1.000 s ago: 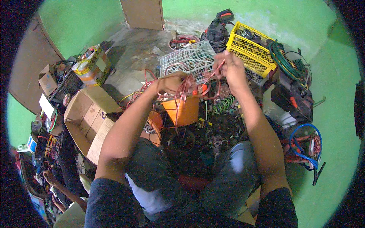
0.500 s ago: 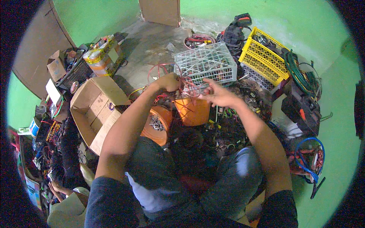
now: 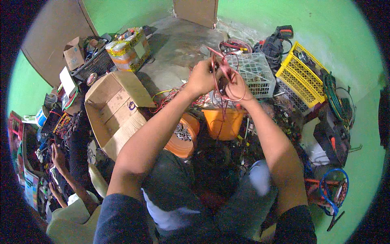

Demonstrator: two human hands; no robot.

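Both hands have come together and higher in the frame than half a second back, meeting at upper centre. Our left hand [image 3: 202, 77] is fisted, its grip closed on a bundle of thin reddish wire [image 3: 222, 72], and our right hand [image 3: 237, 87] has its grip pinched on the same loops. We see both forearms rising from the lower edge, elbows bent, wire strands trailing down between them. Directly below sits an orange bucket [image 3: 223, 123], with an orange reel [image 3: 185, 136] to its left. Behind the hands stands a white mesh basket [image 3: 255, 73], a yellow crate [image 3: 302, 75] further right. An open cardboard box [image 3: 115, 107] lies at left; another person's hand [image 3: 57, 156] shows at far left.
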